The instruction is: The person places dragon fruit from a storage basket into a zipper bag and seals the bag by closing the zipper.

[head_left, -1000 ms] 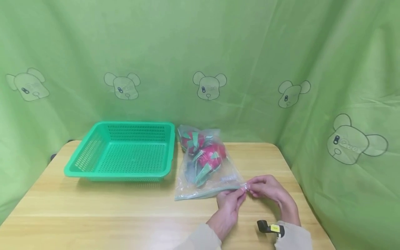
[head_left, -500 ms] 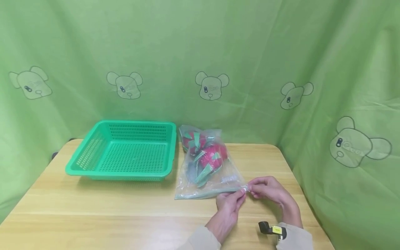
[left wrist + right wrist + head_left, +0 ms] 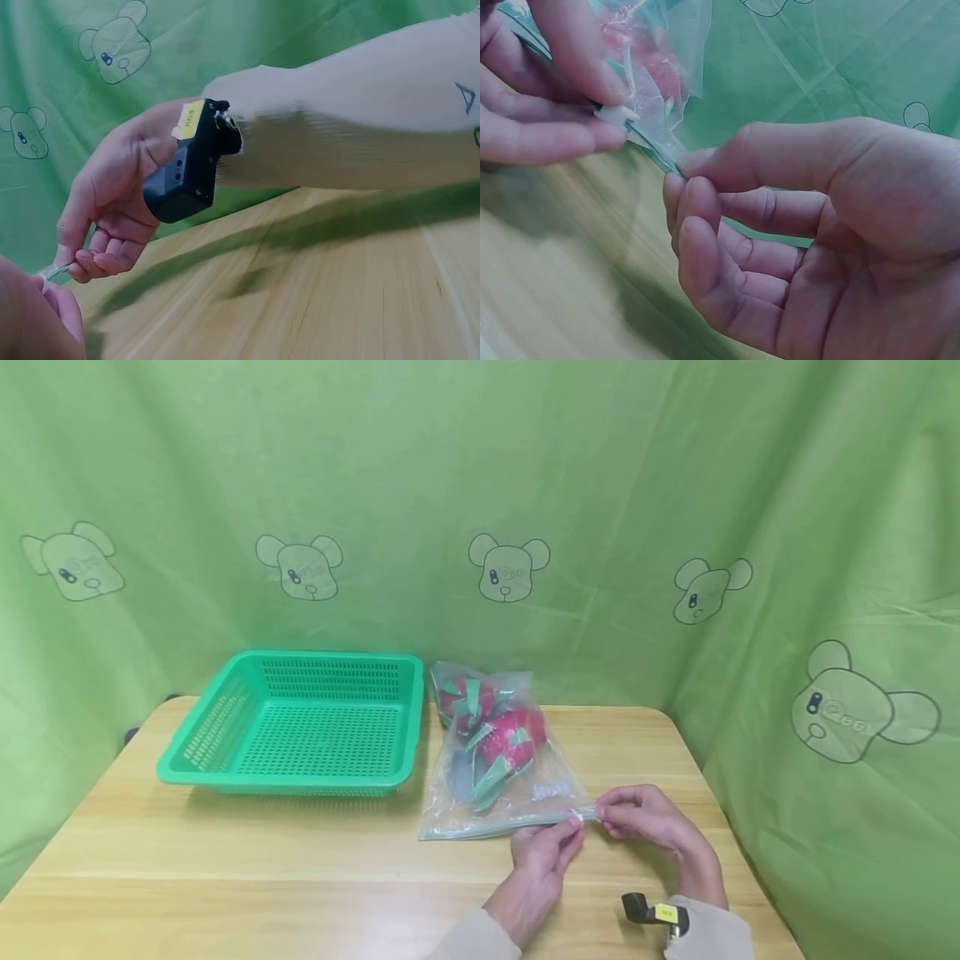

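A clear zip bag lies on the table with its green-edged mouth toward me. Inside are several pink dragon fruits with green leaf tips, seen through the plastic, and a dark greyish thing beside them. My left hand pinches the white zip slider between thumb and fingers. Just to the right, my right hand pinches the end of the zip edge. In the right wrist view, a short stretch of zip runs taut between both hands.
A green perforated basket stands left of the bag on the wooden table. Behind and to the right hangs a green curtain with printed bear heads. A black wrist camera is strapped over the right sleeve.
My left hand has slid slightly left along the zip with the slider, widening the gap to the right hand. The right hand holds almost the same place. The view has shifted a little.
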Tool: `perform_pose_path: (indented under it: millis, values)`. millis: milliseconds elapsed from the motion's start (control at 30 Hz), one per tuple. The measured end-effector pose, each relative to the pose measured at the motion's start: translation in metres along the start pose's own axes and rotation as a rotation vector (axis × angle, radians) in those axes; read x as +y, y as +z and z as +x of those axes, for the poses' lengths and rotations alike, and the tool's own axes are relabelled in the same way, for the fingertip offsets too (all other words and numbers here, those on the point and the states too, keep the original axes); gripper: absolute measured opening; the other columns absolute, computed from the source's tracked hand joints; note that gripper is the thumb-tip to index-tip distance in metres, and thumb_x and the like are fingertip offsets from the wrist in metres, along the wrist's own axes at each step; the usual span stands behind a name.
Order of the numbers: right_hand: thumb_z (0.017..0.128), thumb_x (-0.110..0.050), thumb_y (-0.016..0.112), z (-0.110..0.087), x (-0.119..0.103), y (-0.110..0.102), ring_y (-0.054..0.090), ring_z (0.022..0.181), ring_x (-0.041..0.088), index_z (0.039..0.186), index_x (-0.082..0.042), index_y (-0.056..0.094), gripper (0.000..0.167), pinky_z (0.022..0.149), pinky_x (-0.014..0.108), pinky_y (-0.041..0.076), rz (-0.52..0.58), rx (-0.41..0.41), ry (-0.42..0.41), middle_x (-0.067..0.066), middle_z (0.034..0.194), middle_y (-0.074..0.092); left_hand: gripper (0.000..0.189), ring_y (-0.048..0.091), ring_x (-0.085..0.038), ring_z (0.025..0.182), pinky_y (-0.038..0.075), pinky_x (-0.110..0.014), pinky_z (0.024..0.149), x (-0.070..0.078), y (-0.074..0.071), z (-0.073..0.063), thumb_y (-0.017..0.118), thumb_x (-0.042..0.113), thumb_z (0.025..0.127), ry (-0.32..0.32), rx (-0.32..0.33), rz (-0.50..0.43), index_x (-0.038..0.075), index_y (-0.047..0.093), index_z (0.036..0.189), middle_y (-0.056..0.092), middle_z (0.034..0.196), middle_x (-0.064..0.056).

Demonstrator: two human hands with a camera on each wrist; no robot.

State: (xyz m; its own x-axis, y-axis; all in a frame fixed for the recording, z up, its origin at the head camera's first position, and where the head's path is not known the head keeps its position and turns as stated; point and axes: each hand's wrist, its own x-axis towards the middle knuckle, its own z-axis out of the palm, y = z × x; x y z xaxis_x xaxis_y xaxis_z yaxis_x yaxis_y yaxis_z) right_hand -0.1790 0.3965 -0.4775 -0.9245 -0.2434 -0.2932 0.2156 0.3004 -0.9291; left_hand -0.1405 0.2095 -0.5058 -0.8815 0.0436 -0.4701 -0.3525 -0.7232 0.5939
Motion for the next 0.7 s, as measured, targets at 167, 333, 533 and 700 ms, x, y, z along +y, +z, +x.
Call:
perform_pose_path:
  millis: [167, 333, 533, 700]
  values:
    - [0.095, -0.008, 0.069, 0.001, 0.002, -0.002, 0.068, 0.083, 0.02, 0.118, 0.016, 0.061, 0.034, 0.08, 0.033, 0.061, -0.006, 0.0, -0.01, 0.016, 0.097, 0.072, 0.037, 0.072, -0.023, 0.088, 0.058, -0.039, 0.093, 0.007, -0.006, 0.0, 0.075, -0.011, 0.083, -0.044, -0.016, -0.037, -0.013, 0.061, 0.117, 0.072, 0.097, -0.018]
    - [0.095, -0.008, 0.069, 0.001, 0.002, -0.004, 0.068, 0.083, 0.021, 0.118, 0.015, 0.061, 0.034, 0.079, 0.033, 0.061, -0.02, 0.011, -0.015, 0.016, 0.095, 0.071, 0.036, 0.071, -0.022, 0.087, 0.058, -0.04, 0.095, 0.016, -0.015, 0.001, 0.074, -0.01, 0.084, -0.055, -0.037, -0.05, -0.014, 0.06, 0.117, 0.072, 0.095, -0.017]
    - [0.095, -0.01, 0.07, 0.001, 0.003, -0.003, 0.067, 0.082, 0.02, 0.117, 0.014, 0.062, 0.033, 0.079, 0.033, 0.061, -0.026, 0.026, -0.011, 0.015, 0.095, 0.071, 0.033, 0.072, -0.024, 0.09, 0.057, -0.041, 0.096, 0.026, -0.027, 0.0, 0.074, -0.009, 0.085, -0.056, -0.056, -0.024, -0.014, 0.061, 0.115, 0.072, 0.097, -0.018]
    - [0.095, -0.009, 0.071, 0.002, 0.005, -0.003, 0.068, 0.082, 0.018, 0.117, 0.014, 0.061, 0.033, 0.078, 0.031, 0.061, -0.009, 0.024, -0.007, 0.014, 0.094, 0.071, 0.034, 0.071, -0.023, 0.091, 0.056, -0.041, 0.099, 0.035, -0.037, -0.002, 0.073, -0.009, 0.086, -0.057, -0.074, -0.022, -0.015, 0.058, 0.117, 0.071, 0.098, -0.017]
